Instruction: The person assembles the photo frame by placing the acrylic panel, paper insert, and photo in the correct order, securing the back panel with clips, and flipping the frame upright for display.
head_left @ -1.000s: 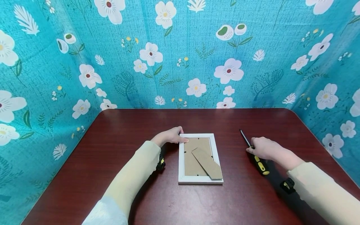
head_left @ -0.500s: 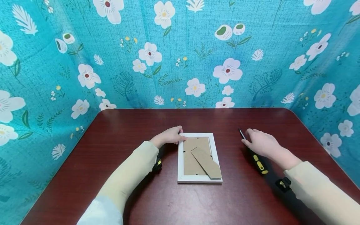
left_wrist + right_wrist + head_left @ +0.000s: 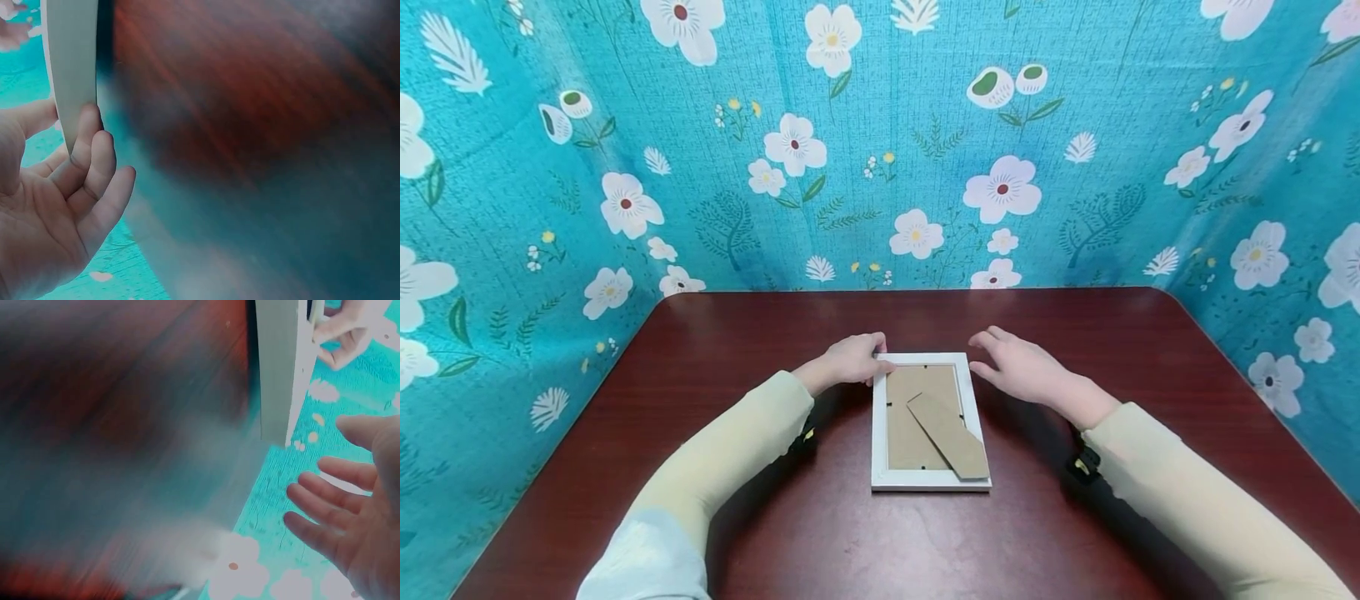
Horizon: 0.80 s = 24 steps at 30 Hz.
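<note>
A white picture frame (image 3: 880, 433) lies back side up on the table, its brown backing board (image 3: 910, 450) and angled cardboard stand leg (image 3: 951, 437) showing. At its far left corner my left hand (image 3: 853, 358) grips the edge, thumb on top. In the left wrist view the fingertips of that left hand (image 3: 69, 194) press on the side of the frame (image 3: 72, 69). My right hand (image 3: 1026, 367) is beside the far right corner, fingers spread and holding nothing. The right wrist view shows a gap between this right hand (image 3: 350, 506) and the frame (image 3: 278, 375).
The dark red-brown table (image 3: 760, 325) has rounded far corners. A turquoise flowered cloth (image 3: 850, 233) hangs behind it and along both sides. The screwdriver from the earlier frames is hidden, with my right forearm over where it lay.
My right hand has let go of the black-and-yellow screwdriver and moved left to the frame's far right corner. My left hand keeps its grip on the frame, which lies as before.
</note>
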Tool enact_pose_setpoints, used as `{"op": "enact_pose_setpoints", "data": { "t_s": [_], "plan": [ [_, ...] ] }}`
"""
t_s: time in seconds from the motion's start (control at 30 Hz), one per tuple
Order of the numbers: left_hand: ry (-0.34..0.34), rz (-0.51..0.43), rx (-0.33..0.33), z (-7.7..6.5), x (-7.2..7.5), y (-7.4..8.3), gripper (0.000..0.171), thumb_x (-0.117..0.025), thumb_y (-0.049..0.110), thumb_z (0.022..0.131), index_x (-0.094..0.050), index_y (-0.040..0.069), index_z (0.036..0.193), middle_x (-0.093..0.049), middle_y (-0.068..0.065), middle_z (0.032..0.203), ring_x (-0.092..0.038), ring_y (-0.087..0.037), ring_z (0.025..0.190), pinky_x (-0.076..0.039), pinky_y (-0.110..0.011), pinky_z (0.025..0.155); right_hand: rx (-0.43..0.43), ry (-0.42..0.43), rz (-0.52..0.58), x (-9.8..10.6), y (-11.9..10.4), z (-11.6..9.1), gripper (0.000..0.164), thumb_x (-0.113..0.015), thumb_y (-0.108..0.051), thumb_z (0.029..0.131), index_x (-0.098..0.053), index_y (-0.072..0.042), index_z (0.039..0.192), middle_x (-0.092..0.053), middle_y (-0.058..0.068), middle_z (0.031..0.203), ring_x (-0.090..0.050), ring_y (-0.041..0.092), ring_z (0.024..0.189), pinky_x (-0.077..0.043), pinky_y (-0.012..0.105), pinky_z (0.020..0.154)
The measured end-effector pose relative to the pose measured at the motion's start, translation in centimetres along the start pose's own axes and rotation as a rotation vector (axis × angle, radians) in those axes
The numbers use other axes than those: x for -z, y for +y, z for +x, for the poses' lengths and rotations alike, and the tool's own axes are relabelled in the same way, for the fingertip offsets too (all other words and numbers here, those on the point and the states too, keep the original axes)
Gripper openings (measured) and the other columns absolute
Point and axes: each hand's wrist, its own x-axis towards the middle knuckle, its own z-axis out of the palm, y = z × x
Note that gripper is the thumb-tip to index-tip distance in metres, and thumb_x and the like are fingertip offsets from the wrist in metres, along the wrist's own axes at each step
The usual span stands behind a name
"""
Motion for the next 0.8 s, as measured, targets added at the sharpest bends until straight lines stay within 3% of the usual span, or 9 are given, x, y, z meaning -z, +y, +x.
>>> {"op": "enact_pose_setpoints", "data": {
  "t_s": [0.27,0.43,0.8],
  "plan": [
    [0.061,0.062,-0.039,-0.3,1.1,0.8,0.025,-0.064,0.036,0.094,-0.054,0.013,0.094,-0.062,0.001,0.064,-0.058,-0.014,0.057,-0.043,-0.029,0.057,0.12,0.021,-0.04,-0.7,-2.7,3.3,0.043,-0.066,-0.024,0.094,-0.056,-0.003,0.13,-0.056,0.014,0.119,-0.058,0.026,0.103,-0.052,0.041,0.078],
    [0.083,0.093,-0.052,-0.5,1.6,1.3,0.024,-0.064,0.035,0.093,-0.055,0.013,0.095,-0.061,0.001,0.065,-0.057,-0.014,0.057,-0.044,-0.029,0.055,0.191,0.023,-0.068,-1.2,-3.9,4.7,0.037,-0.065,-0.024,0.094,-0.059,-0.004,0.125,-0.059,0.011,0.112,-0.058,0.023,0.091,-0.052,0.038,0.069],
    [0.105,0.101,-0.036,-1.1,1.9,1.9,0.025,-0.065,0.035,0.093,-0.054,0.012,0.097,-0.06,0.0,0.065,-0.057,-0.015,0.054,-0.044,-0.029,0.053,0.213,0.029,-0.117,-2.1,-5.0,5.7,0.022,-0.066,-0.018,0.094,-0.063,-0.007,0.113,-0.06,0.004,0.091,-0.057,0.015,0.071,-0.048,0.028,0.059]
  ]
}}
